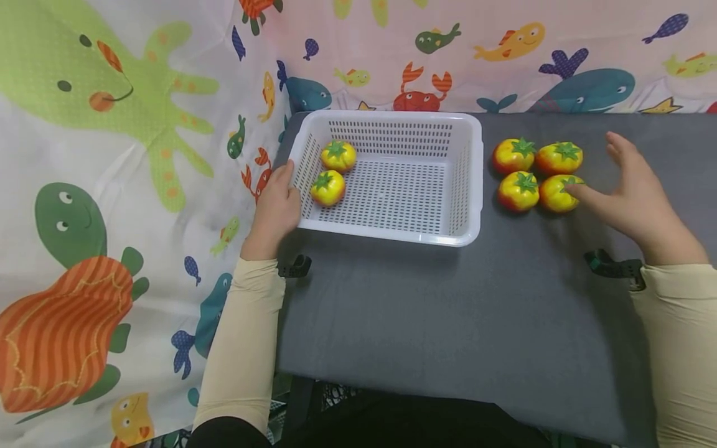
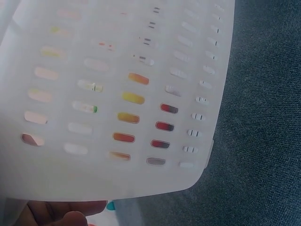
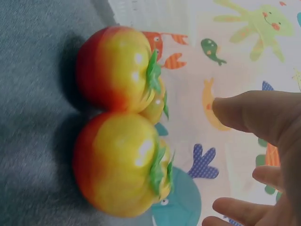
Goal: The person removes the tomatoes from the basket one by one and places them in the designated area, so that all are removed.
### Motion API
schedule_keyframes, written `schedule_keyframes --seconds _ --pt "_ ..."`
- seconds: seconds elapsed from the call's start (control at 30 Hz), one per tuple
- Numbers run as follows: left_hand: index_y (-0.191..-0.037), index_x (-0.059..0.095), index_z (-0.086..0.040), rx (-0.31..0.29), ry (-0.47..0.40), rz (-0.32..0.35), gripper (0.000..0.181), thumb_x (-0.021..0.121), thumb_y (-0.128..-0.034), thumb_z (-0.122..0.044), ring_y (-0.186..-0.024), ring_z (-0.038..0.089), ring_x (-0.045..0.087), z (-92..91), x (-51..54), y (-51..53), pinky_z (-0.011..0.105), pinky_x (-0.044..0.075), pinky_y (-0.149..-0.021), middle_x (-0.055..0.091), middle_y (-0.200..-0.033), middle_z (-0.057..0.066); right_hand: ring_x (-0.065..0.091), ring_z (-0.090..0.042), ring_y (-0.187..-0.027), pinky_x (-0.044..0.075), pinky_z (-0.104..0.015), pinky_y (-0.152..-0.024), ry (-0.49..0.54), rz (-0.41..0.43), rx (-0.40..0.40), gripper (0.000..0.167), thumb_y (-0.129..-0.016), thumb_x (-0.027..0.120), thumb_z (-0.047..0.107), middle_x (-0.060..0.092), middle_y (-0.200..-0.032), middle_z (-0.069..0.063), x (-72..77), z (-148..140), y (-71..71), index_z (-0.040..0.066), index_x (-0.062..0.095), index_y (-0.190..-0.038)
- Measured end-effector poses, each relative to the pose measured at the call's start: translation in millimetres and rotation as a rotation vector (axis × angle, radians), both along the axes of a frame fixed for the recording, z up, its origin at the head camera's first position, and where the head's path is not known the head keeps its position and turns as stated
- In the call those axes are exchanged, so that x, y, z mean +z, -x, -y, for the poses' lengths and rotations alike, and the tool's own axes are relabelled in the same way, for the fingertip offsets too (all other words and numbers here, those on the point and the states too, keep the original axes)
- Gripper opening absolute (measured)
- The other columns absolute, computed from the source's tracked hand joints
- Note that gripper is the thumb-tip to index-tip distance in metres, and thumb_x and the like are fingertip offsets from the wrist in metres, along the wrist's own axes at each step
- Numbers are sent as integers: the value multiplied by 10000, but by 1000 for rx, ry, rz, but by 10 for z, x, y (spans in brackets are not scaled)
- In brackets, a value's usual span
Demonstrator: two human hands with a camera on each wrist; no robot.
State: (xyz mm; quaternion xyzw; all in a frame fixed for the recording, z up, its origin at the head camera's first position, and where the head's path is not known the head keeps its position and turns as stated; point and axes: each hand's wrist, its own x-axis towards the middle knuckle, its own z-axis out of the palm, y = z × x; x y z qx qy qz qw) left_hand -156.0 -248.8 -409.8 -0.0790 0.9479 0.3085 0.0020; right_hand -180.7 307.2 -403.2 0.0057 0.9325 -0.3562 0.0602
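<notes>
A white plastic basket (image 1: 386,234) with slotted walls stands on the grey table. My left hand (image 1: 274,208) grips its left rim; in the left wrist view, fingers (image 2: 66,219) show at the edge of the slotted wall. Two yellow-and-red, tomato-like fruits with green leafy tops, one farther back (image 1: 343,158) and one nearer (image 1: 327,189), lie at the left inside the basket. To its right sits a close group of several similar fruits (image 1: 515,191). My right hand (image 1: 644,202), fingers spread and holding nothing, hovers beside the group, its thumb near the front right fruit (image 1: 554,198).
A curtain (image 1: 185,155) printed with sea animals hangs along the left and back of the grey table (image 1: 426,336). Each wrist wears a dark band, one on the left (image 1: 297,266) and one on the right (image 1: 613,266).
</notes>
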Motion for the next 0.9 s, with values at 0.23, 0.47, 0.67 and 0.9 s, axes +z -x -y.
schedule_keyframes --seconds 0.23,0.47,0.67,0.9 --pt "-1689 215 -192 6 -6 5 627 420 -1097 -216 -1329 323 511 -7 8 -3 485 415 -1190 315 -1701 75 67 -516 -1580 93 -797 -1168 65 7 82 1016 -999 686 387 85 -1751 -196 114 123 51 193 -15 -1708" --pt "-1688 212 -175 7 10 -1 627 404 -1092 -207 -1320 332 513 -7 7 3 496 406 -1196 318 -1697 92 73 -503 -1587 166 -831 -1111 71 30 133 1070 -987 709 416 62 -1766 -148 274 416 162 323 -92 -1690" --pt "-1690 201 -177 12 15 17 630 405 -1095 -219 -1363 329 484 -32 25 9 498 369 -1221 300 -1707 86 74 -473 -1599 135 -837 -1112 42 9 205 1052 -980 718 431 91 -1770 -108 432 674 241 358 -52 -1693" --pt "-1691 206 -175 13 15 14 631 407 -1093 -213 -1374 334 477 -32 30 -5 506 358 -1226 304 -1702 94 132 -424 -1605 182 -790 -1148 22 -39 243 1049 -966 736 400 158 -1761 -87 569 1052 331 317 -3 -1705"
